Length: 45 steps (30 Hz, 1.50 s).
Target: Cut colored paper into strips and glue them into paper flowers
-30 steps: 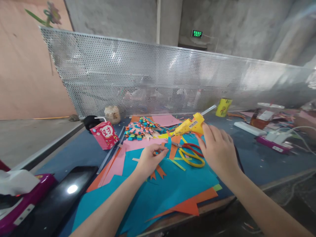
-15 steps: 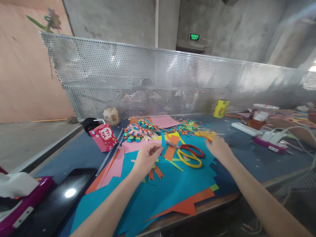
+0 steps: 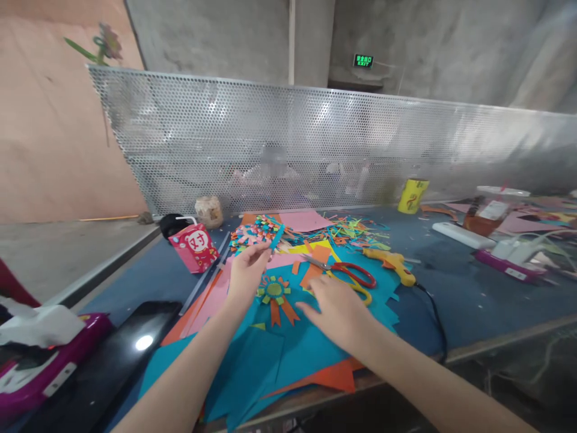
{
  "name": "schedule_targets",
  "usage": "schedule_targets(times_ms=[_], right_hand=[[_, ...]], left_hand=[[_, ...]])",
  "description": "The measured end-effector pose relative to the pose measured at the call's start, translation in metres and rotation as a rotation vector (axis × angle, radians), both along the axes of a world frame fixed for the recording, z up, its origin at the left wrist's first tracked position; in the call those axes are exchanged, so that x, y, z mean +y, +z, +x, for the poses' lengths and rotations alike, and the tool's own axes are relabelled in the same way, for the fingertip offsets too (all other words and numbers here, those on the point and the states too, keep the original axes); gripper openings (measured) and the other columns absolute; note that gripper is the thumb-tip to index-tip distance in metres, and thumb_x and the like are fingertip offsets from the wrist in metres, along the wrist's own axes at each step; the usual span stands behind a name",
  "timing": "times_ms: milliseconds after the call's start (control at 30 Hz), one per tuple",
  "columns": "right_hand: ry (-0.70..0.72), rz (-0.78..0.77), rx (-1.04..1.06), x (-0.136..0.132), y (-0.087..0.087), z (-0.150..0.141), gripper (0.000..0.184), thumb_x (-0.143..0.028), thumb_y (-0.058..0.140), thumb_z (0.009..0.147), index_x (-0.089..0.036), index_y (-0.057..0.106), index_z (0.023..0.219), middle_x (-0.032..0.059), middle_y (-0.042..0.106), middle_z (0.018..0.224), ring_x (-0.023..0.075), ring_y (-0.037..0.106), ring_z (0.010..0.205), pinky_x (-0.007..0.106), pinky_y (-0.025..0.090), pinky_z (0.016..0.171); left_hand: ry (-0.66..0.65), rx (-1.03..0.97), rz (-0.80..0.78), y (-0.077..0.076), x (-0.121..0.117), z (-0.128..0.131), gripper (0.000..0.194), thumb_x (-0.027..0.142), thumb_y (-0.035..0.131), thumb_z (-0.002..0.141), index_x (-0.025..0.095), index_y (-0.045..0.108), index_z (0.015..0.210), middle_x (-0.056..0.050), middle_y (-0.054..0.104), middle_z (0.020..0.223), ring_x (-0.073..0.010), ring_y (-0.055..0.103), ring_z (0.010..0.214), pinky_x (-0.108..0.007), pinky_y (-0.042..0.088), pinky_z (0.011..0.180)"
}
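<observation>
My left hand (image 3: 251, 269) pinches a narrow blue paper strip (image 3: 277, 237), which points up and away from the fingertips. Below it, on the blue paper sheets (image 3: 252, 373), lies a paper rosette (image 3: 274, 291) with a green centre and two orange tails. My right hand (image 3: 338, 308) hovers to the right of the rosette with thumb and fingers apart, holding nothing. Just beyond it lie scissors (image 3: 356, 273) with red and yellow handles, partly hidden by this hand. Farther right, a yellow hot glue gun (image 3: 393, 264) rests on the table.
A pile of finished rosettes (image 3: 256, 234) and paper scraps (image 3: 356, 231) sit at the back. At left are a pink drink carton (image 3: 195, 248), a black phone (image 3: 112, 361) and a purple power strip (image 3: 58, 367). A perforated metal screen (image 3: 288, 132) borders the table.
My right hand has let go of the glue gun, now lying on the table, and moved left toward the rosette. My left hand has lifted slightly with the blue strip, uncovering the rosette.
</observation>
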State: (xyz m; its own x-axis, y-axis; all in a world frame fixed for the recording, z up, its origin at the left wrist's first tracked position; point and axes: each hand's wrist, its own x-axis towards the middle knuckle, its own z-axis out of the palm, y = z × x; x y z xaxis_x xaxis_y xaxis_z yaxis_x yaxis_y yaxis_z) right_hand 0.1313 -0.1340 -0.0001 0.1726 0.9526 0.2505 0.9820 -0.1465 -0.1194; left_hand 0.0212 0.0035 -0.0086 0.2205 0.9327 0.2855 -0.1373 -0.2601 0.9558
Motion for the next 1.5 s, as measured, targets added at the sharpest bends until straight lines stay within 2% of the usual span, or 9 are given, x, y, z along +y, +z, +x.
schedule_targets(times_ms=[100, 233, 433, 633, 733, 933, 1033, 1300, 1500], right_hand=[[0.082, 0.046, -0.006, 0.022, -0.005, -0.018, 0.037, -0.041, 0.045, 0.079, -0.011, 0.054, 0.099, 0.0147, 0.058, 0.098, 0.0275, 0.055, 0.090, 0.037, 0.042, 0.073], [-0.001, -0.014, 0.045, 0.046, -0.007, -0.021, 0.051, -0.048, 0.049, 0.074, -0.006, 0.052, 0.102, 0.0231, 0.052, 0.106, 0.0356, 0.049, 0.096, 0.045, 0.040, 0.074], [0.083, -0.103, 0.175, 0.052, -0.009, -0.004, 0.047, -0.051, 0.058, 0.063, -0.013, 0.051, 0.091, 0.0151, 0.056, 0.096, 0.0284, 0.054, 0.087, 0.034, 0.042, 0.065], [0.229, -0.064, 0.755, 0.059, -0.017, 0.007, 0.030, -0.029, 0.067, 0.057, -0.020, 0.043, 0.073, -0.0024, 0.053, 0.064, 0.0160, 0.055, 0.062, 0.024, 0.038, 0.051], [0.271, -0.042, 0.919, 0.062, -0.016, 0.007, 0.026, -0.019, 0.062, 0.062, -0.020, 0.038, 0.071, -0.0037, 0.054, 0.065, 0.0137, 0.059, 0.066, 0.024, 0.043, 0.056], [0.326, 0.148, 1.233, 0.063, -0.011, 0.016, 0.036, -0.020, 0.067, 0.058, -0.021, 0.037, 0.079, -0.0034, 0.057, 0.075, 0.0141, 0.062, 0.070, 0.030, 0.049, 0.066], [0.336, 0.184, 1.233, 0.060, -0.002, 0.023, 0.038, -0.022, 0.067, 0.059, -0.021, 0.038, 0.084, -0.0029, 0.058, 0.076, 0.0145, 0.062, 0.075, 0.031, 0.050, 0.070], [0.368, 0.219, 1.078, 0.048, 0.020, 0.039, 0.038, -0.019, 0.063, 0.065, -0.022, 0.038, 0.093, -0.0007, 0.065, 0.079, 0.0145, 0.064, 0.074, 0.030, 0.051, 0.070], [0.521, 0.390, 0.682, 0.035, 0.022, 0.038, 0.035, -0.017, 0.055, 0.075, -0.022, 0.038, 0.106, 0.0030, 0.064, 0.088, 0.0149, 0.061, 0.086, 0.030, 0.048, 0.077]], left_hand=[[0.056, -0.014, -0.013, -0.004, 0.008, -0.004, 0.032, 0.036, 0.066, 0.055, 0.014, 0.065, 0.079, 0.001, 0.059, 0.059, -0.0112, 0.052, 0.055, -0.019, 0.037, 0.046], [0.091, -0.031, -0.031, -0.007, 0.015, -0.007, 0.035, 0.037, 0.065, 0.056, 0.014, 0.064, 0.082, 0.001, 0.058, 0.060, -0.0108, 0.052, 0.056, -0.020, 0.038, 0.047], [0.067, -0.013, -0.026, -0.009, 0.018, -0.006, 0.035, 0.034, 0.065, 0.059, 0.014, 0.063, 0.087, 0.001, 0.057, 0.061, -0.0087, 0.050, 0.052, -0.019, 0.038, 0.048], [0.068, 0.003, 0.000, -0.005, 0.017, -0.005, 0.028, 0.031, 0.066, 0.059, 0.013, 0.063, 0.081, 0.003, 0.057, 0.059, -0.0066, 0.046, 0.047, -0.019, 0.038, 0.047], [0.077, -0.014, 0.008, -0.001, 0.018, -0.008, 0.025, 0.031, 0.066, 0.060, 0.014, 0.062, 0.078, 0.003, 0.057, 0.060, -0.0065, 0.047, 0.049, -0.019, 0.039, 0.048], [0.071, -0.084, 0.030, 0.010, 0.019, -0.016, 0.025, 0.033, 0.066, 0.061, 0.014, 0.061, 0.076, 0.000, 0.061, 0.066, -0.0116, 0.057, 0.060, -0.020, 0.043, 0.050], [0.023, -0.122, 0.037, 0.017, 0.017, -0.021, 0.026, 0.033, 0.066, 0.061, 0.014, 0.060, 0.077, -0.003, 0.064, 0.069, -0.0169, 0.062, 0.070, -0.023, 0.046, 0.052], [0.025, -0.082, 0.003, 0.025, 0.011, -0.026, 0.027, 0.031, 0.071, 0.055, 0.016, 0.066, 0.077, -0.001, 0.065, 0.071, -0.0095, 0.056, 0.060, -0.019, 0.044, 0.051], [-0.097, 0.065, 0.145, 0.041, -0.011, -0.025, 0.020, 0.029, 0.067, 0.061, 0.015, 0.064, 0.075, -0.002, 0.065, 0.070, -0.0105, 0.056, 0.057, -0.022, 0.047, 0.054]])
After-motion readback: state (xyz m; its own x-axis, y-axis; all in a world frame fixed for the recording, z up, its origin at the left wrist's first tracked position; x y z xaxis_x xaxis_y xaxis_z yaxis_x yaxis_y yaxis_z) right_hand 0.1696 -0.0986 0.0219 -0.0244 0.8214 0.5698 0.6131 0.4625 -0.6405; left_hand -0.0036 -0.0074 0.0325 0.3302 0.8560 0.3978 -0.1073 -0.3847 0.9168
